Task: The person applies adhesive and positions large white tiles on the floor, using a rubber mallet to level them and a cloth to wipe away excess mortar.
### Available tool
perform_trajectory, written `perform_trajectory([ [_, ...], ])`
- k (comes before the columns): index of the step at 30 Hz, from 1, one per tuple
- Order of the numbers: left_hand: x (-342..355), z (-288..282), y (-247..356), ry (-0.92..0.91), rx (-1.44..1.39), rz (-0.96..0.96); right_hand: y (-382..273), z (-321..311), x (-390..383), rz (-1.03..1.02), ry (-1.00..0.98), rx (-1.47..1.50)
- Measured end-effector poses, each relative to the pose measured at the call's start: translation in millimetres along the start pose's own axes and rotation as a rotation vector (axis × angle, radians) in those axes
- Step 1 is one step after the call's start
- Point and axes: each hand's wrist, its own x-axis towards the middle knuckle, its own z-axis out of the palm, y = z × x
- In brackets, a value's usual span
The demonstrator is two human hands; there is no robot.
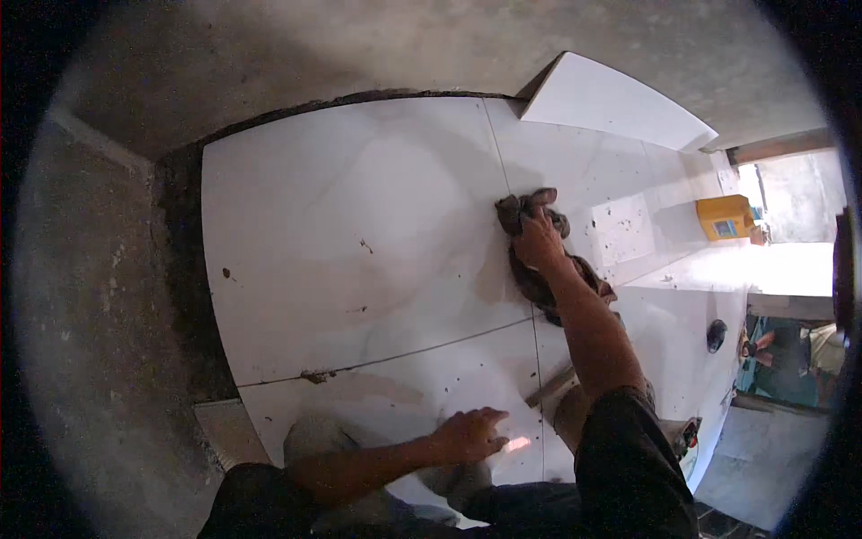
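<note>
My right hand (pixel 539 244) presses a crumpled brown rag (pixel 530 283) onto the large white floor tiles (pixel 359 189), close to the joint between two of them. Its fingers are bent into the cloth, which partly hides them. Nearer to me, my left hand (pixel 470 437) hangs over the tiles with nothing in it, thumb and fingers apart. Small dark crumbs and smears lie scattered on the tiles, with a clump of dirt (pixel 314 376) on the joint at the left.
A loose white tile (pixel 620 103) leans against the far concrete wall (pixel 404 45). To the right stand a yellow jerrycan (pixel 725 217) and a dark round object (pixel 716 335). A wooden stick-like piece (pixel 549 386) lies below my right forearm. A dark gap borders the tiles at the left.
</note>
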Motion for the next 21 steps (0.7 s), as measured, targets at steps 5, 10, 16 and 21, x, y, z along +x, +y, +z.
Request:
perform_trajectory([
  [5,-5,3,-3,0.033,0.127,0.001,-5,7,-87,0.139,-0.148,0.162],
  [10,-5,-9,-6,-0.183,0.488,0.049,-34,7,-141,0.270,-0.204,0.194],
  [16,-8,-4,-17,-0.569,0.466,-0.053,-109,20,-187,0.156,-0.790,0.715],
  [21,-36,-15,15,-0.296,0.473,0.157,-31,-42,-190,-0.290,-0.436,0.231],
])
